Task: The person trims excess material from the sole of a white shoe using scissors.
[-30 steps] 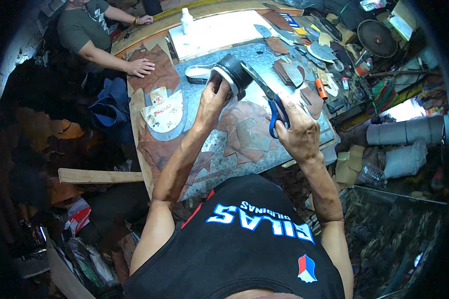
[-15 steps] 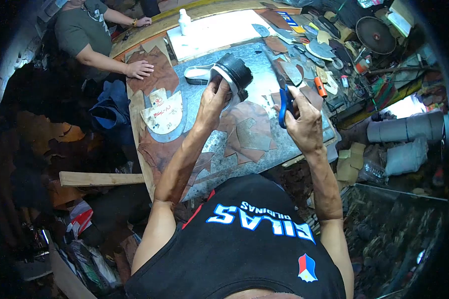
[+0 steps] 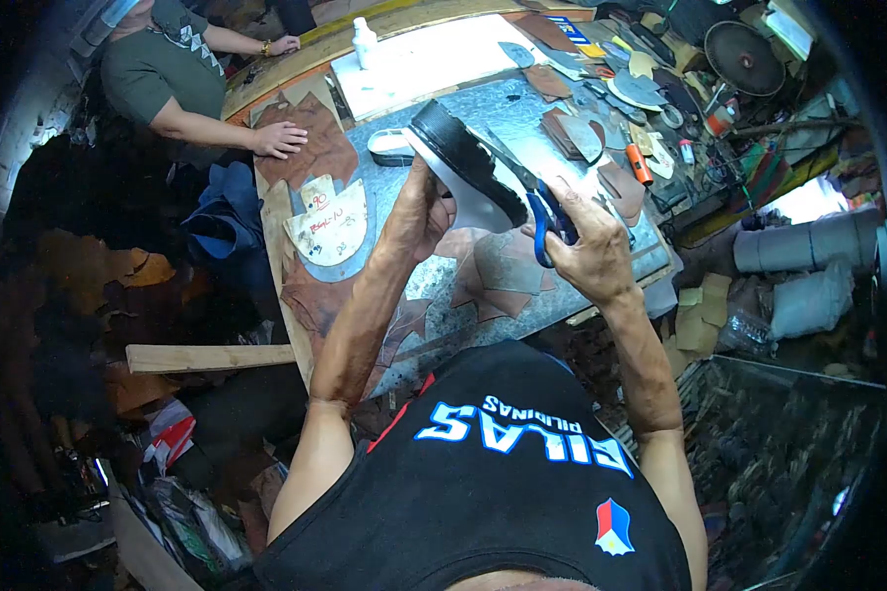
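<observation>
A black-and-white shoe piece (image 3: 471,163) with a ragged black edge is held up over the table by my left hand (image 3: 426,212), whose fingers wrap its white underside. My right hand (image 3: 589,241) grips blue-handled scissors (image 3: 540,231). Their dark blades point up and left, beside the ragged edge of the piece; whether they touch it I cannot tell. Behind my left hand a second white-rimmed shoe piece (image 3: 392,148) lies on the metal tabletop (image 3: 426,281).
Brown leather pieces (image 3: 310,143) and a marked white template (image 3: 327,225) lie at the left. A co-worker's hand (image 3: 280,140) rests on the leather. Further back stands a white bottle (image 3: 365,44). An orange cylinder (image 3: 639,164) lies among scraps at the right.
The held shoe piece has turned so that its long black side shows, and my left palm has turned with it. The scissors in my right hand have moved left, close to the piece.
</observation>
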`<control>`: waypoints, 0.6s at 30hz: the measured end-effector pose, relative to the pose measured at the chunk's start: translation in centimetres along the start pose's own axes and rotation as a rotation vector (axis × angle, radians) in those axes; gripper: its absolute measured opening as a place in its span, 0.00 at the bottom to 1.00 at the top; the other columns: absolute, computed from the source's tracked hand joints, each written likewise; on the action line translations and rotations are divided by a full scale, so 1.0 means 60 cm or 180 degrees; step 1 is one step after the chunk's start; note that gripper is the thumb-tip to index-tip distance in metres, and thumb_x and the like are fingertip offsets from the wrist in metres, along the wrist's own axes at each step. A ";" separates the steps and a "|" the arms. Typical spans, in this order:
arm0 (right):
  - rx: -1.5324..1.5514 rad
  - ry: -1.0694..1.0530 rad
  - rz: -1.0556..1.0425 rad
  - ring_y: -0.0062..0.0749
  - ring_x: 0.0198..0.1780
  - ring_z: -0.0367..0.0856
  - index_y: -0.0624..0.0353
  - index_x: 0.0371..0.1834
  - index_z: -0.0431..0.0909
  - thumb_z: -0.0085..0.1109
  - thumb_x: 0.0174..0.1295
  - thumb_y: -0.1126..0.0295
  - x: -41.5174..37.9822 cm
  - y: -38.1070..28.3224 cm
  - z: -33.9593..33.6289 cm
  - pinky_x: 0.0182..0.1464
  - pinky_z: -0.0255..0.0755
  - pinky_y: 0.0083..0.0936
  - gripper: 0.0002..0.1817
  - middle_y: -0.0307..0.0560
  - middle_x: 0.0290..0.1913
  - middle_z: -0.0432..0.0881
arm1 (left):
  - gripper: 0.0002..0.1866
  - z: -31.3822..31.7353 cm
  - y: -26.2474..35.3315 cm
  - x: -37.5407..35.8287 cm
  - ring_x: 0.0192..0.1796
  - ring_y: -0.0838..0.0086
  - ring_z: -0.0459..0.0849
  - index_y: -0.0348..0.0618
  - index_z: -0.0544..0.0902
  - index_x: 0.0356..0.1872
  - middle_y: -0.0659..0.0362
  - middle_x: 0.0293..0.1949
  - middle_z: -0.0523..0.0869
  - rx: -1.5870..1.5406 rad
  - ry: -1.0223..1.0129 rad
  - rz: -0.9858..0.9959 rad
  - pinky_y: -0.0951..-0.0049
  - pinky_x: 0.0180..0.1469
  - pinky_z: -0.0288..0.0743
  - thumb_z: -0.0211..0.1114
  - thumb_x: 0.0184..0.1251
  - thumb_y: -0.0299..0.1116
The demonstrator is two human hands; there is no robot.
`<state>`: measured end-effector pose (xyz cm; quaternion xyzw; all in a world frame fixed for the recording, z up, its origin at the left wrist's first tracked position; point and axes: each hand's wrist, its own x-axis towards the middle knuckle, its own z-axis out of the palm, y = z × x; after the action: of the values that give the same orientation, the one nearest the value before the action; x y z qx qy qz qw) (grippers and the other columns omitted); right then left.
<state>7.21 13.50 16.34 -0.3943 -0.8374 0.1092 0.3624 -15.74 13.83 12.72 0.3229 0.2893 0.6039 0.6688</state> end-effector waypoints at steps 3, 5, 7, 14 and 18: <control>-0.0157 -0.0041 -0.0100 0.48 0.38 0.84 0.61 0.59 0.74 0.67 0.52 0.66 -0.001 0.001 -0.007 0.42 0.77 0.36 0.29 0.56 0.38 0.83 | 0.45 -0.008 -0.007 0.005 0.60 0.66 0.79 0.28 0.60 0.66 0.44 0.59 0.74 0.0048 -0.0006 -0.0004 0.67 0.61 0.77 0.47 0.69 0.65; -0.0244 -0.0038 -0.0166 0.47 0.36 0.84 0.61 0.59 0.74 0.67 0.52 0.67 -0.003 0.008 -0.009 0.40 0.77 0.36 0.29 0.54 0.37 0.82 | 0.45 -0.009 -0.006 0.006 0.60 0.66 0.79 0.28 0.60 0.66 0.44 0.60 0.74 0.0074 -0.0051 -0.0035 0.67 0.61 0.77 0.47 0.69 0.66; -0.0333 -0.0031 -0.0239 0.46 0.35 0.83 0.60 0.59 0.74 0.67 0.51 0.67 -0.003 0.009 -0.012 0.38 0.76 0.35 0.29 0.53 0.36 0.82 | 0.45 -0.008 -0.005 0.006 0.60 0.65 0.79 0.28 0.60 0.66 0.44 0.60 0.73 0.0100 -0.0099 -0.0057 0.66 0.62 0.76 0.47 0.69 0.66; -0.1307 0.0150 -0.0441 0.38 0.28 0.78 0.58 0.61 0.74 0.67 0.49 0.71 -0.011 0.004 -0.017 0.33 0.71 0.32 0.31 0.47 0.32 0.80 | 0.40 0.009 0.000 0.002 0.55 0.67 0.82 0.33 0.65 0.64 0.47 0.56 0.78 -0.0053 -0.0046 -0.0189 0.67 0.57 0.80 0.45 0.71 0.65; -0.1464 0.0262 -0.0562 0.38 0.28 0.78 0.58 0.62 0.73 0.67 0.48 0.72 -0.010 0.008 -0.019 0.32 0.71 0.32 0.33 0.47 0.32 0.80 | 0.38 0.010 -0.002 0.003 0.52 0.67 0.85 0.35 0.69 0.61 0.48 0.51 0.82 -0.0118 -0.0029 -0.0216 0.66 0.52 0.84 0.44 0.72 0.64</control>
<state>8.53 13.29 16.61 -0.3959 -0.8559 -0.1325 0.3052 -15.18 13.95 13.02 0.3032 0.2859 0.5847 0.6961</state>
